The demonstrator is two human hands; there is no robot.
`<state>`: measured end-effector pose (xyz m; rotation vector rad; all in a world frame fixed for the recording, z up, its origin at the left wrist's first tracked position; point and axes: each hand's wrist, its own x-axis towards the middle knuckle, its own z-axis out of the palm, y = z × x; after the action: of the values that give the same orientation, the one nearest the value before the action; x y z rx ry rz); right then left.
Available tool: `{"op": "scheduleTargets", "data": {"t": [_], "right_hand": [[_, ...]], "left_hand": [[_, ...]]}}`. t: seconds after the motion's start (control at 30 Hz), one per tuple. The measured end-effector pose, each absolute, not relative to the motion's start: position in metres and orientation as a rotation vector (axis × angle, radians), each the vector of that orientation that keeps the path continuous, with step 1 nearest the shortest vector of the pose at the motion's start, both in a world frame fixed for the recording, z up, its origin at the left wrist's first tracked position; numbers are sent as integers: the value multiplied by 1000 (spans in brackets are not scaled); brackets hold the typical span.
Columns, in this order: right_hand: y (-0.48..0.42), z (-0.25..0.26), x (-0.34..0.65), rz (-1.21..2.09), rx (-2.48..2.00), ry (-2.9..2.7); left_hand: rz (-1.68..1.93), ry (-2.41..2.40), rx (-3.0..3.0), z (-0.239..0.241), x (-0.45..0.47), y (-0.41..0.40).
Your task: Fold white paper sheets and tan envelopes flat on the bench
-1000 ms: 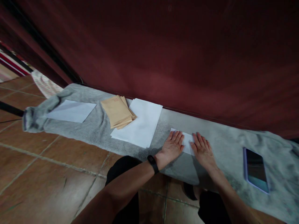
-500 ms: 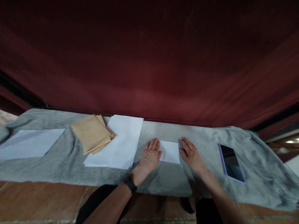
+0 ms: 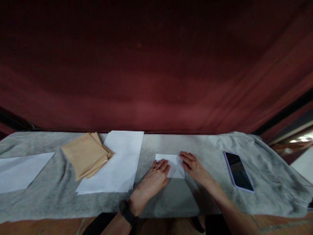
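Note:
A small white piece of paper, which looks folded, lies flat on the grey cloth in front of me. My left hand rests over its left side, fingers stretched out, palm down, hiding that part of the sheet. At the right edge, my right hand touches the paper with its fingertips, the fingers extended and slightly bent. Just left of my left hand is a stack of white paper sheets. A pile of brown envelopes partly overlaps that stack.
The grey cloth covers the low surface, backed by a dark red panel. Another white sheet lies at far left. A phone with a purple edge lies to the right. Tiled floor shows along the near edge.
My left hand has moved further onto the small paper, and my right hand has come in to touch its right edge. The whole view has shifted slightly.

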<state>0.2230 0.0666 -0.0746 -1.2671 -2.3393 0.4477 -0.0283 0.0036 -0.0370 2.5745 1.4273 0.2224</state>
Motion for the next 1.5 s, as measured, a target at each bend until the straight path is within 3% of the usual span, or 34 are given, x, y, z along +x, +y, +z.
{"op": "scheduleTargets", "data": {"t": [0.33,0.43,0.53,0.67,0.8,1.1,1.33,1.5], "right_hand": [[33,-47,166,622,-1115,-2328],[38,-45,162,895,-1228,-1977],[49,-37,169,1316,-1221,-1391],[50,-25,170,1677,-1050,-820],[41,-27,158,1824,-1018,-755],[56,-33,174,1641,-1230,-962],[54,-33,179,1721,-1227,-923],[52,-34,177,1724,-1175,-843]], "left_hand": [[759,1450,2431,-26,-41,22],[1127,1504,2156,-24,-45,30],[1396,1550,1510,-24,-49,37],[1154,1284,798,-26,-46,36],[1070,1082,768,-30,-30,28],[849,1037,964,-36,-40,37],[1158,1319,884,-33,-50,45],[1079,1295,839,-38,-51,41]]}}
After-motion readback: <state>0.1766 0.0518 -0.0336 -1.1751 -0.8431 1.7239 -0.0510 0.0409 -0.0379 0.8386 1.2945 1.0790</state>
